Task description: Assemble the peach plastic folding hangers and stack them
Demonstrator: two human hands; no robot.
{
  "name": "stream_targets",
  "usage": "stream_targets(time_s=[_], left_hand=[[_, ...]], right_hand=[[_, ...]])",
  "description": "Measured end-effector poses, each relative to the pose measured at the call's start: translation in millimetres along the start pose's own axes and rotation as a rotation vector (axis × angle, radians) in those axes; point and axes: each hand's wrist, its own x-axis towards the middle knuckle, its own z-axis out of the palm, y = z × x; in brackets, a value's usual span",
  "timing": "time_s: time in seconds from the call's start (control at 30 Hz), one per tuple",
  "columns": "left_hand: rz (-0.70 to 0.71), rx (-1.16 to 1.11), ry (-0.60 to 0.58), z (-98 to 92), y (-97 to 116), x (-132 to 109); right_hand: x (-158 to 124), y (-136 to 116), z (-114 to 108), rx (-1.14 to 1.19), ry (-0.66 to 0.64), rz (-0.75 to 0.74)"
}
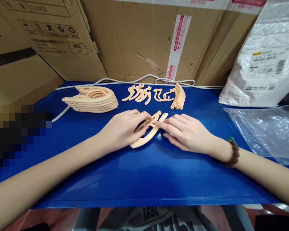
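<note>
On the blue table top (144, 173) lie peach plastic hanger arms (148, 131), curved pieces held together at the middle. My left hand (122, 128) is curled over their left side, fingers closed on them. My right hand (185, 131) comes from the right, its fingertips pressed on the upper ends of the same pieces. A bead bracelet (232, 154) sits on my right wrist.
Behind the hands are a stack of assembled peach hangers (92, 99), several loose hook pieces (141, 93) and a bundle of curved arms (179, 96). A white cable (135, 80) runs along cardboard boxes (144, 35). Plastic bags (262, 61) stand at right.
</note>
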Motion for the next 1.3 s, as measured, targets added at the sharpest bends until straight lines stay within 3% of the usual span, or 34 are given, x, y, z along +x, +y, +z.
stream_targets(time_s=[0.13,0.43,0.6,0.97,1.2,1.3], left_hand=[[0.086,-0.032,0.054,1.8,-10,1],[0.242,0.037,0.101,-0.2,-26,5],[0.241,0.076,0.070,-0.4,-27,5],[0.144,0.009,0.043,-0.5,-26,7],[-0.101,0.319,0.037,-22.5,-21,29],[-0.254,0.466,-0.047,-32.0,-25,49]], right_hand=[[0,1,3,0.020,0.032,0.127],[-3,4,6,0.101,-0.025,0.186],[-2,4,6,0.144,-0.021,0.187],[-3,5,6,0.186,-0.028,0.135],[-2,4,5,0.169,-0.018,0.139],[-3,4,5,0.177,-0.026,0.142]])
